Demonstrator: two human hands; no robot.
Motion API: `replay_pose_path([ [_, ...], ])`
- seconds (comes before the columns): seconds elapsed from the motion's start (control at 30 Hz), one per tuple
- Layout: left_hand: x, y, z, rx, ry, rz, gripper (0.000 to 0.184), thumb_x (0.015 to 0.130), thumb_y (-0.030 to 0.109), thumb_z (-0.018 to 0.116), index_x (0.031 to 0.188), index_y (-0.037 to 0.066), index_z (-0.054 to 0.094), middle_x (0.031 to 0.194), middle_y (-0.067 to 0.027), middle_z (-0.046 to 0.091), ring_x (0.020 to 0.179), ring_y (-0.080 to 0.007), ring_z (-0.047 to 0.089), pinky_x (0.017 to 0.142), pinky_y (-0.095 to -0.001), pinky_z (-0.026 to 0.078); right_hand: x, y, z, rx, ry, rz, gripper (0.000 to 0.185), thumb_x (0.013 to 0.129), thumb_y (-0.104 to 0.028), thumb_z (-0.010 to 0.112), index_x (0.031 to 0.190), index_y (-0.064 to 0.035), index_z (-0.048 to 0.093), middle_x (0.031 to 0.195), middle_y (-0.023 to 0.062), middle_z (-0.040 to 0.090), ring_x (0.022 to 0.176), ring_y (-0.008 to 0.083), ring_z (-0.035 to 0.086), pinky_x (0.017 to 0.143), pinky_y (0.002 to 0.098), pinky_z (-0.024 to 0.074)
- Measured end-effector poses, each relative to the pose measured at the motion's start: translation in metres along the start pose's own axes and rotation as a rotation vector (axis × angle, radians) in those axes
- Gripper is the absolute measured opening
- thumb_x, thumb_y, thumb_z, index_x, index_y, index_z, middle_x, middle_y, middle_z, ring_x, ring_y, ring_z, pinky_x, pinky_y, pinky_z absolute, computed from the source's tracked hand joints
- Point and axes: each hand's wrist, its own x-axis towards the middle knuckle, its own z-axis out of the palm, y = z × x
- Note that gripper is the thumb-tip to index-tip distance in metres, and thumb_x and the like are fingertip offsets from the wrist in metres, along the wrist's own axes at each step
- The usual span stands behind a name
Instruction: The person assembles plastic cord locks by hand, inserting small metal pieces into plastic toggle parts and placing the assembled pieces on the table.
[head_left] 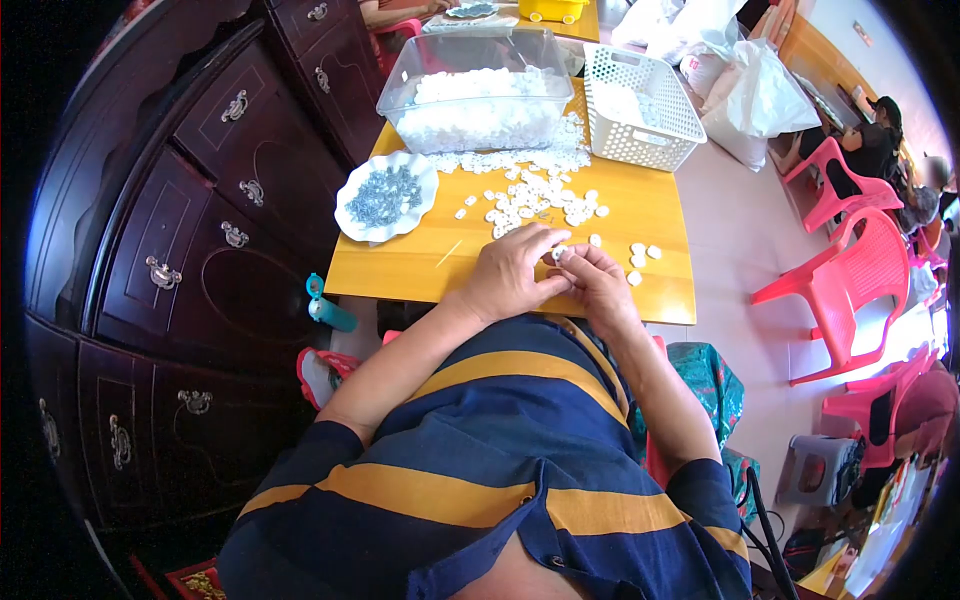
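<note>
Over the near part of the wooden table, my left hand (514, 268) and my right hand (602, 287) meet. Their fingertips are closed around one small round white plastic piece (559, 254), partly covered by the fingers. Just beyond the hands lies a loose pile of similar white pieces (525, 198), with several thin dark bits among them. A few more white pieces (638, 262) are scattered to the right of my right hand. To the left, a scalloped white dish (352, 228) holds many small grey metallic-looking parts (384, 196). A thin yellowish stick (448, 253) rests near my left hand.
A clear plastic bin (480, 50) full of white pieces stands at the table's back, beside a white perforated basket (650, 140). Dark drawers (180, 230) flank the left side. On the floor are a teal bottle (330, 308), white sacks (760, 95) and pink chairs (850, 275). People sit at right.
</note>
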Motion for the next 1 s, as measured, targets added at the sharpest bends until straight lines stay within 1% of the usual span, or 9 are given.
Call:
replay_pose_path([
  [0.03, 0.000, -0.002, 0.001, 0.001, 0.000, 0.001, 0.041, 0.077, 0.017, 0.079, 0.114, 0.006, 0.065, 0.100, -0.0111, 0.067, 0.084, -0.0269, 0.067, 0.074, -0.0362, 0.055, 0.000, 0.000, 0.000, 0.032, -0.009, 0.008, 0.011, 0.098, -0.018, 0.063, 0.100, -0.0069, 0.065, 0.091, 0.0024, 0.070, 0.077, 0.0070, 0.063, 0.071, 0.0213, 0.0513],
  [0.1, -0.001, -0.007, 0.003, 0.084, 0.060, 0.048, 0.034, 0.078, 0.019, 0.075, 0.108, 0.006, 0.067, 0.093, -0.0098, 0.066, 0.083, -0.0290, 0.067, 0.072, -0.0380, 0.055, 0.000, 0.003, -0.003, 0.065, -0.018, 0.014, 0.010, 0.097, -0.017, 0.063, 0.099, -0.0069, 0.065, 0.090, 0.0023, 0.070, 0.078, 0.0074, 0.064, 0.073, 0.0215, 0.0514],
  [0.2, -0.002, -0.007, 0.002, 0.075, 0.048, 0.063, 0.028, 0.079, 0.018, 0.074, 0.104, 0.007, 0.068, 0.092, -0.0085, 0.067, 0.083, -0.0282, 0.068, 0.071, -0.0373, 0.055, 0.003, 0.007, -0.007, 0.124, -0.087, 0.015, 0.011, 0.096, -0.018, 0.065, 0.099, -0.0080, 0.067, 0.089, -0.0014, 0.068, 0.075, 0.0051, 0.059, 0.071, 0.0211, 0.0488],
  [0.3, -0.001, -0.005, 0.001, 0.010, 0.050, 0.057, 0.025, 0.079, 0.017, 0.074, 0.100, 0.006, 0.069, 0.090, -0.0094, 0.067, 0.083, -0.0283, 0.067, 0.071, -0.0371, 0.055, -0.002, 0.000, -0.002, 0.142, -0.083, 0.028, 0.012, 0.097, -0.019, 0.063, 0.098, -0.0081, 0.067, 0.089, -0.0012, 0.068, 0.075, 0.0058, 0.061, 0.072, 0.0218, 0.0505],
  [0.37, -0.002, -0.004, 0.001, -0.029, 0.041, 0.041, 0.025, 0.079, 0.016, 0.075, 0.100, 0.005, 0.069, 0.091, -0.0097, 0.067, 0.082, -0.0285, 0.067, 0.071, -0.0370, 0.055, -0.006, -0.006, 0.001, 0.182, -0.041, 0.107, 0.014, 0.097, -0.021, 0.062, 0.097, -0.0081, 0.066, 0.088, -0.0009, 0.068, 0.074, 0.0066, 0.062, 0.071, 0.0226, 0.0520],
  [0.5, -0.002, -0.007, 0.001, -0.073, 0.030, 0.043, 0.027, 0.078, 0.016, 0.076, 0.101, 0.004, 0.070, 0.091, -0.0104, 0.068, 0.082, -0.0293, 0.067, 0.072, -0.0368, 0.055, -0.002, -0.003, -0.005, 0.176, -0.046, 0.127, 0.016, 0.098, -0.022, 0.061, 0.097, -0.0074, 0.067, 0.088, 0.0000, 0.068, 0.073, 0.0072, 0.062, 0.070, 0.0232, 0.0528],
  [0.77, -0.002, -0.008, 0.001, -0.082, 0.019, 0.049, 0.025, 0.078, 0.013, 0.075, 0.100, 0.003, 0.071, 0.091, -0.0111, 0.069, 0.082, -0.0293, 0.067, 0.072, -0.0367, 0.055, -0.002, 0.002, -0.006, 0.054, -0.072, 0.016, 0.020, 0.098, -0.025, 0.062, 0.096, -0.0063, 0.069, 0.085, 0.0010, 0.071, 0.073, 0.0081, 0.064, 0.069, 0.0219, 0.0505],
  [0.87, -0.001, -0.006, -0.001, -0.087, 0.021, 0.051, 0.024, 0.078, 0.012, 0.075, 0.100, 0.003, 0.071, 0.092, -0.0115, 0.070, 0.082, -0.0294, 0.067, 0.071, -0.0365, 0.055, -0.006, -0.002, 0.001, 0.001, -0.009, -0.014, 0.021, 0.099, -0.023, 0.060, 0.093, -0.0050, 0.069, 0.083, 0.0025, 0.070, 0.072, 0.0087, 0.065, 0.070, 0.0229, 0.0537],
  [1.0, -0.001, -0.005, 0.000, -0.099, 0.042, 0.059, 0.022, 0.078, 0.010, 0.075, 0.098, 0.002, 0.071, 0.091, -0.0123, 0.071, 0.079, -0.0297, 0.067, 0.070, -0.0364, 0.055, -0.006, 0.003, 0.000, -0.026, -0.014, -0.075, 0.022, 0.100, -0.024, 0.061, 0.093, -0.0050, 0.069, 0.081, 0.0022, 0.070, 0.072, 0.0085, 0.064, 0.070, 0.0230, 0.0525],
])
